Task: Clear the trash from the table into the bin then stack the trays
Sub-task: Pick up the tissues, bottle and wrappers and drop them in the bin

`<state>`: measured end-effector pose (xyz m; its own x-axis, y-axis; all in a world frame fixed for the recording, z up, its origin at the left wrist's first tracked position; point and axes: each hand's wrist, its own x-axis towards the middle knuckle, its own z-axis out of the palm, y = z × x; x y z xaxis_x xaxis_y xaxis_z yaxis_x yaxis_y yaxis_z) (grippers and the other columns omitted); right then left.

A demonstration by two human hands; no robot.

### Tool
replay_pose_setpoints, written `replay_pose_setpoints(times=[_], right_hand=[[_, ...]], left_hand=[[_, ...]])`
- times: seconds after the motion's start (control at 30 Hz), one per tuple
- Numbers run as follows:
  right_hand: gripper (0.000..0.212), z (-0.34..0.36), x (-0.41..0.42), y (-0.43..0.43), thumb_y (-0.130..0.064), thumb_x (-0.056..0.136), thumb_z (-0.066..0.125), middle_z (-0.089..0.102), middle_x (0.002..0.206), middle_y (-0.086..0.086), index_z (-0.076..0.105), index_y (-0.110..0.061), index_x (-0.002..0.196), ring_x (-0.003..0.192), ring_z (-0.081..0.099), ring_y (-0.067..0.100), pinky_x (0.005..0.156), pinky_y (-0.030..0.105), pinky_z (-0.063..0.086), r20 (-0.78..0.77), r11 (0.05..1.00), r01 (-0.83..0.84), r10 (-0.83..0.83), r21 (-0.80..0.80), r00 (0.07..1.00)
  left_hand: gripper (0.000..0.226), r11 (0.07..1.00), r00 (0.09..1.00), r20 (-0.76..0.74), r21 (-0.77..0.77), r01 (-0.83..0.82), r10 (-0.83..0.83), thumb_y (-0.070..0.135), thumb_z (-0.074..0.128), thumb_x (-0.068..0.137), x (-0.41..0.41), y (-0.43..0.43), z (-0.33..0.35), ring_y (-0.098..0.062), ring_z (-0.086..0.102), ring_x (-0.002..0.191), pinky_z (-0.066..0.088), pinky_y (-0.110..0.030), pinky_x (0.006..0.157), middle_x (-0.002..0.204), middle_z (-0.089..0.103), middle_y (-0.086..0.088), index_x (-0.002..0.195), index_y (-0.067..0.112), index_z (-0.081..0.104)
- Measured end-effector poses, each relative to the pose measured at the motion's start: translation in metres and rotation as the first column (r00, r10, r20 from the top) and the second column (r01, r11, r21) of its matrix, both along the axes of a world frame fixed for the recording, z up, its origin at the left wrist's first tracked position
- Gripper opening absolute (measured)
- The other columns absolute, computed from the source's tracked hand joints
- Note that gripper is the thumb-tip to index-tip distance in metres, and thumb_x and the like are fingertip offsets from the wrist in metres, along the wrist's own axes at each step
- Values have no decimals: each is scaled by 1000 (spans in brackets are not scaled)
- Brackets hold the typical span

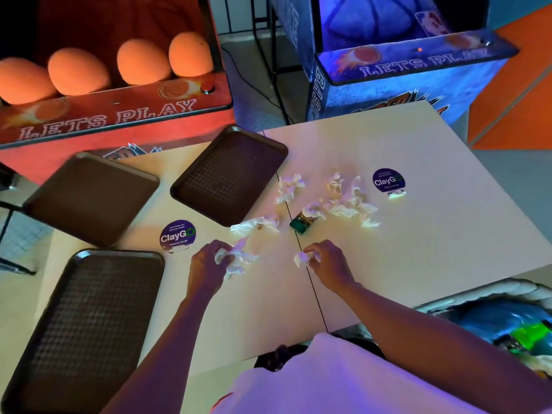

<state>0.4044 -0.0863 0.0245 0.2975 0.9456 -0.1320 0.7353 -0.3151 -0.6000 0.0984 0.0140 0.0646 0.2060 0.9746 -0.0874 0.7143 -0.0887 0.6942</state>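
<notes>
Head view shows our left hand (206, 264) with fingers (222, 256) closed on a crumpled napkin (239, 258), and our right hand (327, 261) pinching a smaller wad (302, 258), both gathered low on the worktop (433, 234) so we can carry them together. More tissues (346, 201) and what seems a small green wrapper (303, 224) lie beyond. Three empty trays (230, 174) sit apart at left. The bin (507, 324) waits at our right, beside glowing arcade machines (113, 115).
</notes>
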Motion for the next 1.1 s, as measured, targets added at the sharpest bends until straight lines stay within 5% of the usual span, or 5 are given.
replay_pose_setpoints(times=[0.4, 0.67, 0.93, 1.1], right_hand=[[34, 11, 59, -66, -3, 77, 72, 66, 97, 2, 75, -25, 103, 80, 65, 18, 74, 25, 50, 72, 952, 305, -304, 8, 950], [32, 22, 117, -133, -4, 78, 70, 66, 94, 4, 75, -23, 103, 75, 64, 21, 69, 29, 53, 77, 831, 552, -556, 63, 828], [30, 24, 194, -245, -7, 79, 69, 68, 98, 6, 76, -22, 104, 89, 66, 23, 78, 31, 52, 10, 645, 764, -764, 22, 645], [29, 14, 244, -335, -8, 79, 71, 58, 113, 9, 75, -19, 106, 96, 64, 28, 85, 34, 52, -25, 443, 896, -896, 6, 443]], left_hand=[[14, 960, 960, 41, -15, 278, -277, 17, 81, 82, 98, 25, 14, -14, 64, 75, 42, -25, 64, 84, 71, 8, 92, 23, 74], [20, 868, 865, 72, 10, 497, -497, 15, 83, 83, 209, 14, 30, -14, 68, 86, 49, -28, 77, 98, 76, 9, 98, 25, 75], [19, 626, 637, -74, 129, 769, -767, 17, 85, 81, 343, -59, 39, -19, 71, 88, 48, -28, 74, 96, 76, 6, 95, 20, 73], [19, 499, 508, -76, 109, 860, -858, 17, 84, 80, 434, -145, 45, -18, 69, 83, 52, -31, 75, 92, 76, 5, 95, 22, 72]])
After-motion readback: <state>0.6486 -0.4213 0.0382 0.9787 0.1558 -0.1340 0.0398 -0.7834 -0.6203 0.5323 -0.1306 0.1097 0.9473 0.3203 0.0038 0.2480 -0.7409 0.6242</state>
